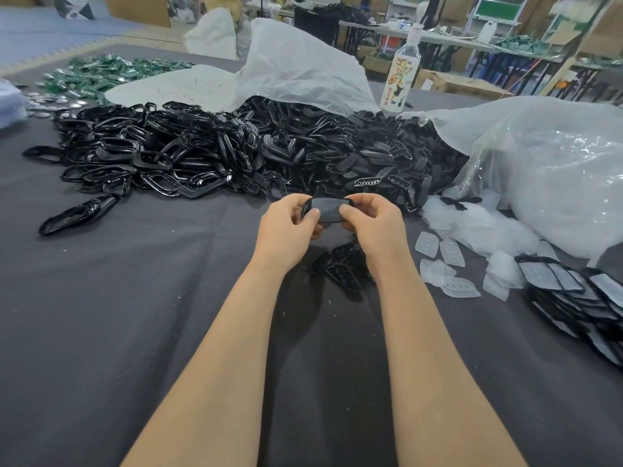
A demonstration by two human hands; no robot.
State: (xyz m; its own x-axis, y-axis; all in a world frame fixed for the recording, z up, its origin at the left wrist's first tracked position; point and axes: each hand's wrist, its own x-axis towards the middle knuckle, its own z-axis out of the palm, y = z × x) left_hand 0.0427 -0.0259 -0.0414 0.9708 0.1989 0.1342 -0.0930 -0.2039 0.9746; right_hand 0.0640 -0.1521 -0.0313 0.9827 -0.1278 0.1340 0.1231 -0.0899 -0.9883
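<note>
A small black plastic shell (326,210) with a grey, matt face is held up over the dark cloth in the middle of the view. My left hand (288,227) grips its left end, thumb pressed on the face. My right hand (372,220) grips its right end, thumb on the face too. Both sets of fingers curl behind the piece and hide its back. Beneath my hands lies a small cluster of black button pads (344,267).
A big heap of glossy black frames (151,156) and black pads (371,153) fills the table behind my hands. Translucent inserts (448,264) and finished stacked pieces (580,298) lie right. A bottle (401,72), plastic bags (556,170) and green circuit boards (101,72) stand farther back.
</note>
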